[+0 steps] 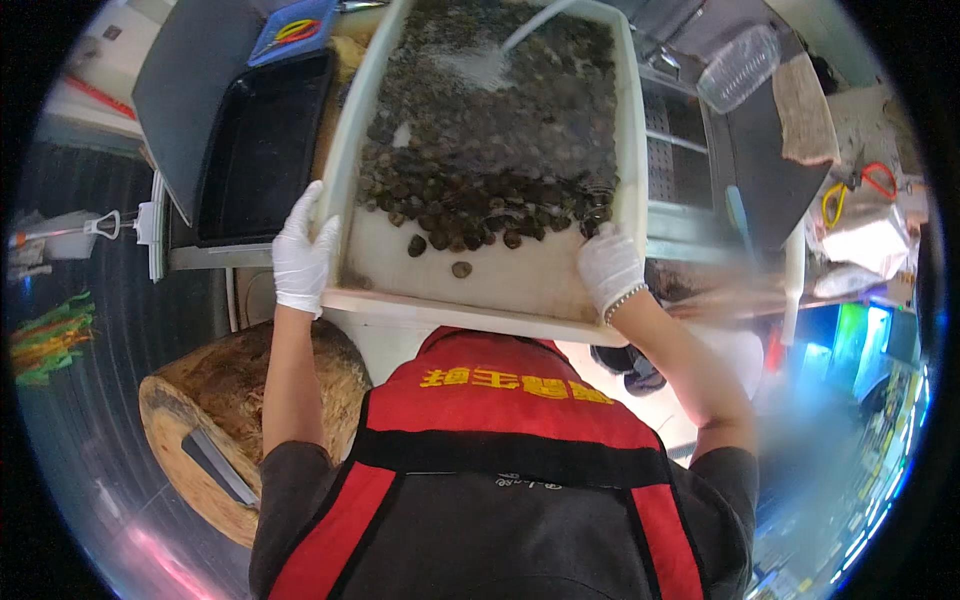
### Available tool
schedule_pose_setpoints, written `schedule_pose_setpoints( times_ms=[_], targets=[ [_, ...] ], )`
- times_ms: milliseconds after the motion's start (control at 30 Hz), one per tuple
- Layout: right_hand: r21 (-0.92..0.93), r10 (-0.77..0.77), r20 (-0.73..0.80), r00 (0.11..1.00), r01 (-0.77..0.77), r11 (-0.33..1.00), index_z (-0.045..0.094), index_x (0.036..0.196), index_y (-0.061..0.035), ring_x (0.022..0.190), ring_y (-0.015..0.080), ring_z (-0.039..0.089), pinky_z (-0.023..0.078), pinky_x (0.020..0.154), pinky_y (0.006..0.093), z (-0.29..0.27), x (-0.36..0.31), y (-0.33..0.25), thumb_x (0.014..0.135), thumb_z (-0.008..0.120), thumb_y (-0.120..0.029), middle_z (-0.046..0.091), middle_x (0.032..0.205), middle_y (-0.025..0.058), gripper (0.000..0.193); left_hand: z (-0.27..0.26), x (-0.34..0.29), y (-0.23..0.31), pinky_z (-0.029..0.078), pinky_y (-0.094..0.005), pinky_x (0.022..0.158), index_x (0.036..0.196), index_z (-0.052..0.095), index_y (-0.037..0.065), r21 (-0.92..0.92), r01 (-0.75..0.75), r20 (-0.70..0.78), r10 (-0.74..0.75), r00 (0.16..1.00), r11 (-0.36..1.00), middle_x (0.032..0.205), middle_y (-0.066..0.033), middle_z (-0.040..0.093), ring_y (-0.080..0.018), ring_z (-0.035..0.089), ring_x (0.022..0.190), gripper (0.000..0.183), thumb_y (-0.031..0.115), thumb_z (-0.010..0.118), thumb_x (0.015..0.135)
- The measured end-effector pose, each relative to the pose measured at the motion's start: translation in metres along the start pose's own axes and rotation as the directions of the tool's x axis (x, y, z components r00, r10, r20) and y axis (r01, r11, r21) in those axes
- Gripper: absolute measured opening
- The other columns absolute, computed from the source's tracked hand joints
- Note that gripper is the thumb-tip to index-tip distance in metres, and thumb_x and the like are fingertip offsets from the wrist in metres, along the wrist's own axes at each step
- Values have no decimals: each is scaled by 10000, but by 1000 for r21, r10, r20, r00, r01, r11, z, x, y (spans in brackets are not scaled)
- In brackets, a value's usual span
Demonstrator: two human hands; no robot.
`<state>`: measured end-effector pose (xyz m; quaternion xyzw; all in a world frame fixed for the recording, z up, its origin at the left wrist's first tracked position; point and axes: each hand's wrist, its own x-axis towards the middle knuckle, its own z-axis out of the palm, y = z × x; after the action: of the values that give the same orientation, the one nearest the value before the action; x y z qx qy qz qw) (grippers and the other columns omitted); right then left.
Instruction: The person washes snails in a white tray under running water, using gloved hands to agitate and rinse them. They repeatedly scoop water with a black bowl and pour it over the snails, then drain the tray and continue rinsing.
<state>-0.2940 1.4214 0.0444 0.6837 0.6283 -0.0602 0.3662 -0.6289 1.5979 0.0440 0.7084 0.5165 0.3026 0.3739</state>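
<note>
A long white plastic tub (480, 318) lies before me, with water and a mass of dark, rounded shellfish (480, 190) like small clams. Its near end has bare floor, where one loose shellfish (461, 269) rests. My left hand (304, 250), in a thin white glove, grips the tub's left wall, fingers along the outside and thumb at the rim. Inside the near right corner, my right hand (611, 268), also gloved, has its fingers curled beside the shellfish and right wall. What those fingertips hold is hidden. From a pale hose (538, 24), water pours onto the far shellfish.
A black tray (262, 150) and a blue basket (292, 32) stand left of the tub. At right are a metal sink grate (675, 150), a clear plastic container (740, 68) and scissors (858, 190). A round wooden block (240, 400) with a cleaver (218, 465) sits low left.
</note>
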Motion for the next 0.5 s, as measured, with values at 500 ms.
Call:
schedule_pose_setpoints(
  times_ms=[500],
  targets=[
    [365,-73,-229,971,155,918,642,838,-55,753,306,666,536,631,427,1,-4,-3,807,566,-137,654,794,166,117,-1,2,-13,432,-312,980,1316,515,51,-8,-10,-16,10,1000,1000,1268,-163,586,-238,577,1164,499,24,647,836]
  ],
)
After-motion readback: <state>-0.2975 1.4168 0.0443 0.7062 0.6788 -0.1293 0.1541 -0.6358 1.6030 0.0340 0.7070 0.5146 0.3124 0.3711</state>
